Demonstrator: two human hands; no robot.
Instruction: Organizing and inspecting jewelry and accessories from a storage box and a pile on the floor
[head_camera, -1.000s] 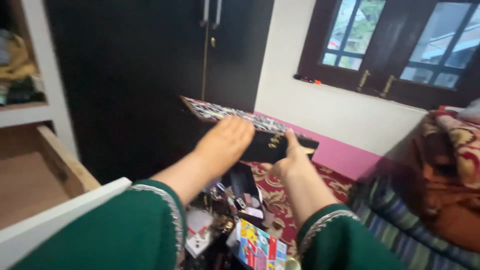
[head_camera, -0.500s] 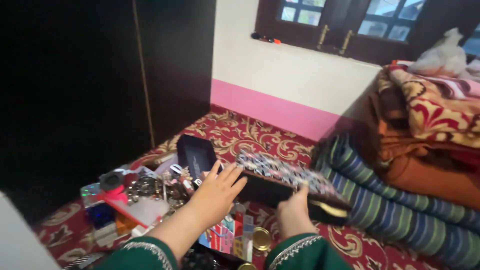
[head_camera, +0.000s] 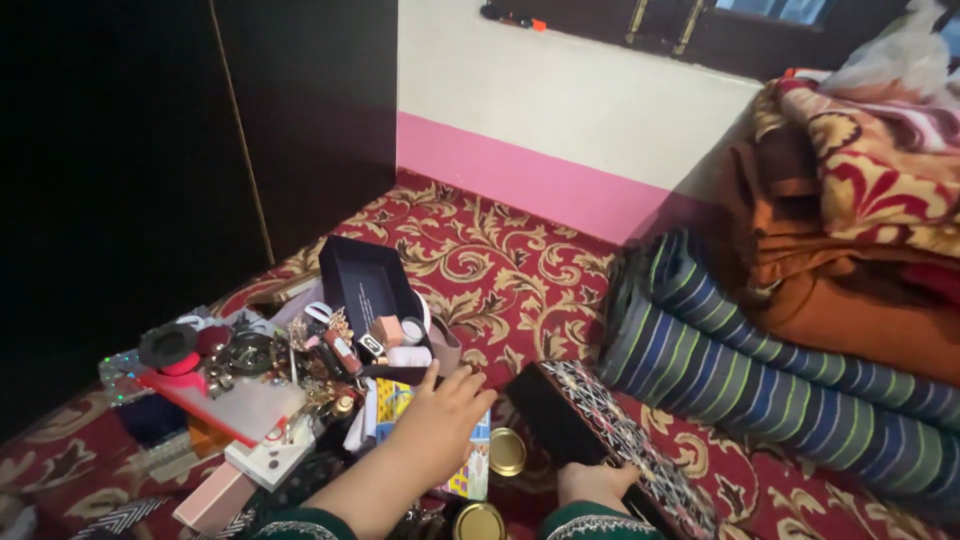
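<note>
So the right hand (head_camera: 597, 484) has its fingers wrapped round the near edge of a dark flat box (head_camera: 610, 440) with a black-and-white patterned lid, which sits low over the red floral carpet (head_camera: 500, 270), tilted, just beside the striped blue bedding roll (head_camera: 760, 370). The left hand (head_camera: 440, 425) is spread flat with fingers apart, holding nothing, resting on a colourful cardboard box (head_camera: 470, 470) at the edge of a pile of jewellery and bits (head_camera: 290, 370). A round gold lid (head_camera: 507, 452) lies between the two hands. An open black case (head_camera: 368, 285) leans up at the back of the pile. Folded blankets (head_camera: 860, 200) are stacked on the right, against the white-and-pink wall (head_camera: 560, 120).
</note>
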